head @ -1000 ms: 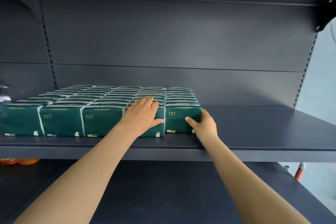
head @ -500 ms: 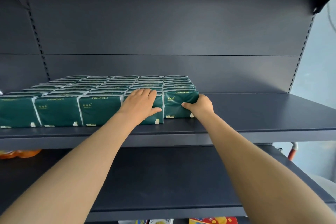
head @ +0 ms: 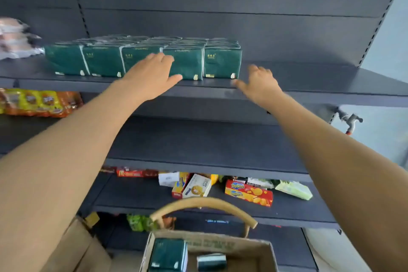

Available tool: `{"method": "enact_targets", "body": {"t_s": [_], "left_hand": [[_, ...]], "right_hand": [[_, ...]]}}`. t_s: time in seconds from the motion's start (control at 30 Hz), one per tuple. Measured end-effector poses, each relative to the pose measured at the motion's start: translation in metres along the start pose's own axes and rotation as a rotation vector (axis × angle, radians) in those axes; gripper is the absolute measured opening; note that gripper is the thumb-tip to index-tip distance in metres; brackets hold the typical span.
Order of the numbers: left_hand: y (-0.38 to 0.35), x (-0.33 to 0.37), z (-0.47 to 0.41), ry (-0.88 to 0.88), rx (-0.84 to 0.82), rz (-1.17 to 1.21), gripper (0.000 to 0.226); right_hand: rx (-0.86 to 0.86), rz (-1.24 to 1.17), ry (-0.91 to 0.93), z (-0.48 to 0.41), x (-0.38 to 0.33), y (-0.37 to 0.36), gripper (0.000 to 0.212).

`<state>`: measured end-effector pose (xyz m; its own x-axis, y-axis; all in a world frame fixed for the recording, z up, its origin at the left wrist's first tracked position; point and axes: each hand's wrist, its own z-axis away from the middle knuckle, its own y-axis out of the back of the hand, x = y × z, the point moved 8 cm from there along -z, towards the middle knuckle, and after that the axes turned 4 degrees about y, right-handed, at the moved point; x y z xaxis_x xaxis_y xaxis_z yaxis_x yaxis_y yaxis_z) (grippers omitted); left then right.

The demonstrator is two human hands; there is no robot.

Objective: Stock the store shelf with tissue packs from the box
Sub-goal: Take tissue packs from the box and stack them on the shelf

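The green tissue packs (head: 220, 62) stand in rows on the upper shelf (head: 309, 79), left of its middle, with their fronts close to the near edge. The left grip (head: 152, 75) is wide and flat before the row's front; whether it touches, I cannot tell. The right grip (head: 258, 84) is wide, fingers spread, just right of the last pack and holding nothing. Nearest, the cardboard box (head: 220, 245) holds a spare pack (head: 169, 256).

shop: dark metal shelving (head: 220, 89), packaged snacks (head: 248, 193), rows of tissue packs (head: 221, 63).
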<state>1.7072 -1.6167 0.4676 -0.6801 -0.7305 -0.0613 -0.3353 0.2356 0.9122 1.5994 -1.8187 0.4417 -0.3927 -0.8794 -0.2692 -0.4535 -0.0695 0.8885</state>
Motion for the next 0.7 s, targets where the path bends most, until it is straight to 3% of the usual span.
{"method": "enact_targets", "body": {"t_s": [0.33, 0.7], "left_hand": [[-0.05, 0.002, 0.156, 0.079, -0.153, 0.046, 0.049], [-0.207, -0.013, 0.278, 0.047, -0.44, 0.092, 0.043]], "right_hand": [[-0.234, 0.18, 0.265, 0.145, -0.035, -0.07, 0.057], [-0.647, 0.171, 0.218, 0.254, -0.049, -0.241, 0.057]]}}
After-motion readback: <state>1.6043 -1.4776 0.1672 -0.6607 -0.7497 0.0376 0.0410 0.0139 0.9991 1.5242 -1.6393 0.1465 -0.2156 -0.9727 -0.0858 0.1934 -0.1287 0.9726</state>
